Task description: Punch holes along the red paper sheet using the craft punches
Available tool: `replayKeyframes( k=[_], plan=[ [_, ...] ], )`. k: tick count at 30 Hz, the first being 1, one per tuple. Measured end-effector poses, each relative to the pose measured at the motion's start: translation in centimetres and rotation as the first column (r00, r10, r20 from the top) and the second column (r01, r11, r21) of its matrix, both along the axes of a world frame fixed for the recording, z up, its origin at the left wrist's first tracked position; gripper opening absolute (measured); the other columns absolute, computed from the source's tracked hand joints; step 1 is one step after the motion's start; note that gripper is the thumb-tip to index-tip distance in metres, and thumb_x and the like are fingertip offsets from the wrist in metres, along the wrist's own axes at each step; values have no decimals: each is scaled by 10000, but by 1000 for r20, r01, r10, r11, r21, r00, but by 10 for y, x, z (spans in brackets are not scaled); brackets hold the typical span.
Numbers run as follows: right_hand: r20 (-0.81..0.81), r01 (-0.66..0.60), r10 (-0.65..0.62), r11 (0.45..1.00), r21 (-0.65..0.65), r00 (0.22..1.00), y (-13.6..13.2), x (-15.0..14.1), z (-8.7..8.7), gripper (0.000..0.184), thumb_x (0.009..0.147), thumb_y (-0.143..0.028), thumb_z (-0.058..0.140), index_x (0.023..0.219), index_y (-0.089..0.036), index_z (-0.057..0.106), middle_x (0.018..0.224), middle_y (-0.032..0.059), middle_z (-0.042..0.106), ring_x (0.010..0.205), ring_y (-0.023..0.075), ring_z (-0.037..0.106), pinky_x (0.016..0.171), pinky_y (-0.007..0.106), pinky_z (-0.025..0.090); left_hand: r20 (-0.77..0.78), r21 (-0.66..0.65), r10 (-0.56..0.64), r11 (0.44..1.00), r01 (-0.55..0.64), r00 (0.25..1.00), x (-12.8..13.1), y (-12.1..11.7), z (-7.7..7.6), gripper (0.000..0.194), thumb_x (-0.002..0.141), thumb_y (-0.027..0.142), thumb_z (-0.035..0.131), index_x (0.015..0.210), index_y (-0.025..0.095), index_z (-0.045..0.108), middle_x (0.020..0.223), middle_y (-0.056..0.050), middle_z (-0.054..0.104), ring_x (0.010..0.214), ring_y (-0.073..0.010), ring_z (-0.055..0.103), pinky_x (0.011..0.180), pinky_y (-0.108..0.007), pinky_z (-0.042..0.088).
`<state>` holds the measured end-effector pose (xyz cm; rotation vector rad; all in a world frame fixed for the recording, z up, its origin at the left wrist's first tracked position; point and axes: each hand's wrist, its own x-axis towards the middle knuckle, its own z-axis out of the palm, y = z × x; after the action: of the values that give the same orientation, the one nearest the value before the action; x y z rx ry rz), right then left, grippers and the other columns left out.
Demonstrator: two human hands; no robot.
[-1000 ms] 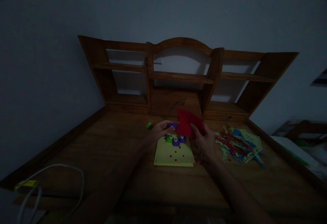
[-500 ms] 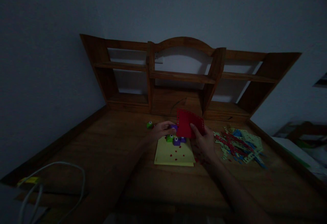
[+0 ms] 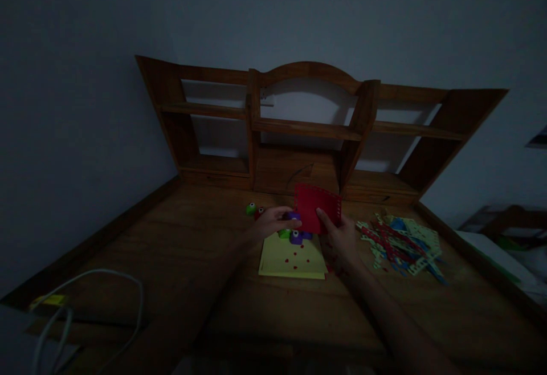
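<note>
In my right hand (image 3: 344, 241) is a red card (image 3: 314, 207) with small holes punched along its edges, held up with the thumb across its face. My left hand (image 3: 271, 221) is closed around a purple paper punch (image 3: 293, 215) at the card's left edge. Below them, a green punch (image 3: 284, 233) and another purple punch (image 3: 296, 237), both with big eyes, sit at the top of a stack of yellow paper (image 3: 277, 258). Several tiny red cut-outs (image 3: 294, 253) are scattered on the paper. The dim light blurs fine detail.
A heap of punched paper strips (image 3: 401, 244) in red, blue and pale yellow lies to the right. Another green punch (image 3: 250, 208) and a red punch (image 3: 258, 212) stand behind my left hand. A wooden shelf unit (image 3: 299, 130) backs the desk; a white cable (image 3: 102, 271) loops at left.
My left thumb has come down along the purple punch, and my left hand has closed nearer the red card's edge. The card has tilted and shifted slightly.
</note>
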<state>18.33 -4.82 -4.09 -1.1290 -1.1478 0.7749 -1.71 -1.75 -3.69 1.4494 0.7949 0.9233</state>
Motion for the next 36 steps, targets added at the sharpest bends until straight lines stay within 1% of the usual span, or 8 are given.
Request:
replayKeyframes(
  k=[7, 11, 17, 20, 24, 30, 33, 36],
  plan=[
    [9, 7, -7, 1000, -14, 1000, -4, -1, 3, 470, 674, -591, 718, 798, -138, 712, 729, 53, 708, 574, 163, 596, 519, 252, 456, 0, 2, -45, 999, 45, 999, -2, -3, 3, 402, 649, 383, 804, 928, 126, 672, 885, -74, 683, 751, -161, 621, 691, -258, 463],
    [18, 2, -3, 1000, 8, 1000, -4, -1, 3, 442, 690, -575, 715, 774, -142, 702, 725, 46, 704, 582, 160, 588, 527, 249, 456, -1, -4, -51, 999, 51, 999, -2, -5, 4, 383, 659, 391, 793, 916, 135, 669, 875, -65, 678, 741, -155, 618, 675, -251, 456],
    [33, 45, -46, 999, 21, 998, -4, -1, 2, 440, 692, -568, 718, 784, -137, 704, 718, 46, 694, 571, 147, 568, 506, 235, 440, -30, -24, -22, 999, 21, 999, -2, -2, 1, 406, 612, 394, 826, 883, 139, 664, 837, -49, 671, 711, -136, 609, 664, -238, 444],
    [18, 38, -38, 999, 7, 999, -5, -1, 2, 443, 691, -578, 712, 781, -145, 704, 702, 39, 692, 551, 145, 563, 479, 230, 424, -14, -20, -27, 999, 26, 1000, -2, -1, -2, 412, 618, 400, 821, 891, 135, 664, 854, -57, 674, 729, -141, 611, 668, -241, 447],
    [18, 31, -31, 999, 16, 999, -4, -2, 1, 458, 687, -580, 713, 820, -143, 713, 754, 56, 709, 604, 166, 594, 537, 253, 467, 2, -31, -17, 999, 17, 1000, -1, -3, 0, 402, 616, 406, 821, 878, 143, 664, 864, -56, 675, 746, -146, 613, 675, -243, 447],
    [35, -6, 5, 999, 35, 999, -5, -3, 2, 435, 719, -558, 700, 872, -151, 720, 817, 77, 721, 687, 191, 621, 583, 271, 493, -15, 10, -25, 1000, 26, 1000, -1, -8, 7, 369, 663, 433, 783, 846, 145, 643, 816, -42, 648, 724, -136, 589, 633, -228, 422],
    [47, -15, 13, 999, 40, 999, -7, -4, 3, 421, 737, -550, 689, 881, -155, 720, 810, 73, 720, 686, 190, 620, 581, 272, 490, 11, 32, -13, 999, 12, 1000, 0, -9, 8, 368, 654, 434, 786, 821, 145, 632, 797, -30, 635, 723, -132, 582, 637, -225, 422],
    [99, -12, 8, 999, 43, 995, -9, -3, 3, 413, 735, -549, 691, 839, -150, 722, 751, 66, 711, 652, 184, 605, 557, 264, 474, 11, 56, 14, 998, -15, 1000, 0, -6, 6, 364, 634, 420, 797, 791, 144, 618, 748, -7, 606, 681, -119, 561, 615, -221, 412]
  ],
)
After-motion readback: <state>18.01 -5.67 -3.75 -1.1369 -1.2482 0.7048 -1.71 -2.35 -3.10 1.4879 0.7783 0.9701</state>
